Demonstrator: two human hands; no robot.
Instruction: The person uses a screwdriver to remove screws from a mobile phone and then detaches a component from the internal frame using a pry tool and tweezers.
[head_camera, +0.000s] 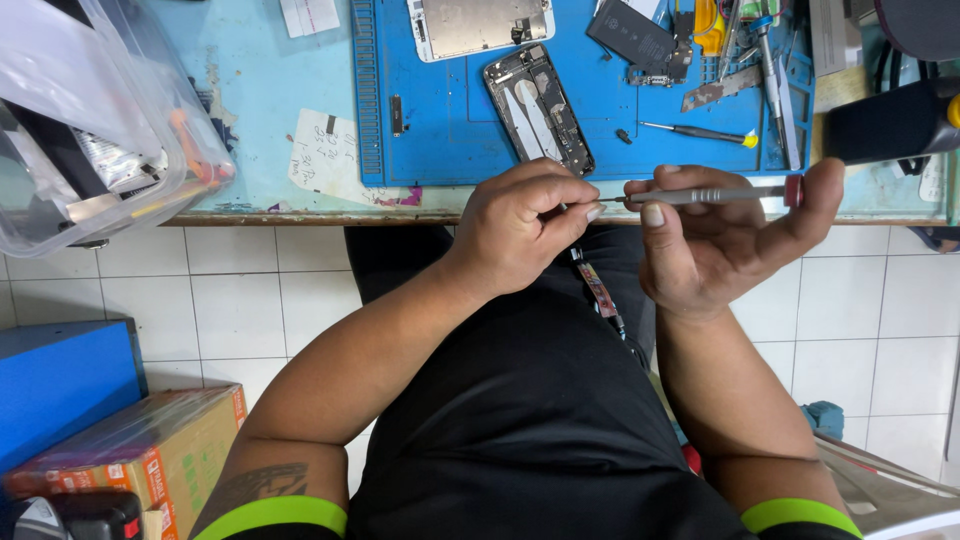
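My right hand (715, 245) holds a slim silver screwdriver (715, 195) with a red end cap, lying level just in front of the bench edge. My left hand (520, 225) is closed, its fingertips pinching at the screwdriver's tip; whatever it pinches is too small to make out. Both hands hover over my lap. Beyond them, on the blue work mat (440, 130), lies an opened phone body (540, 108) with its insides showing.
A detached phone screen (480, 25), a black battery (630, 35), a second screwdriver with a yellow cap (700, 132) and several tools (760, 50) lie on the mat. A clear plastic box (90, 120) overhangs the bench at left. A cardboard box (150, 450) stands on the tiled floor.
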